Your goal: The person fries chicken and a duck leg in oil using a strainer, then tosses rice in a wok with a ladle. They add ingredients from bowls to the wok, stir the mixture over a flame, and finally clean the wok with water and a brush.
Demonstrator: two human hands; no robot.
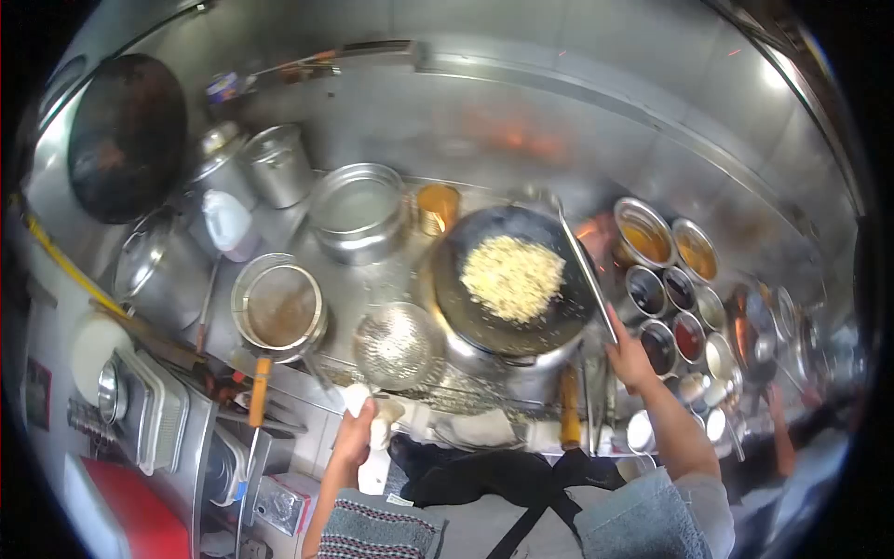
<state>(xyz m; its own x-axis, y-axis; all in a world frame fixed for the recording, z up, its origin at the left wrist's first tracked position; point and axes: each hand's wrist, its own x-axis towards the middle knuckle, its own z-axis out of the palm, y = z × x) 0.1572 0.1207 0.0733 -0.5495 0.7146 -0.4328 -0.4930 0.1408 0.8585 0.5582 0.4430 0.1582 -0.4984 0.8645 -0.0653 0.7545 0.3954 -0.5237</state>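
In the head view, your right hand [635, 365] is closed around the near end of a long metal utensil [588, 270], whose shaft slants over the right side of a dark wok [449, 272]. Its working end is blurred near the far rim, so you cannot tell whether it is a ladle or a turner. Expect it to feel stiff and somewhat heavy toward that far end; the low end of the shaft, where your fingers sit, is likely the coolest place to hold it.

Your left hand [354, 436] is closed on a bunched white cloth [355, 399], low and to the left of a perforated strainer [399, 347] and apart from the wok. The cloth should be soft, light and easily squeezed; folded thick, it would probably guard your palm against hot metal.

The wok sits on the stove ahead of you, holding a loose heap of pale yellow food [512, 278], with small bits scattered up the sides. Judge the pan to be rigid, weighty, hot and perhaps slick with oil: take its near rim only through the cloth. The food looks light, soft and crumbly, so it likely scoops best from underneath, without pressing.
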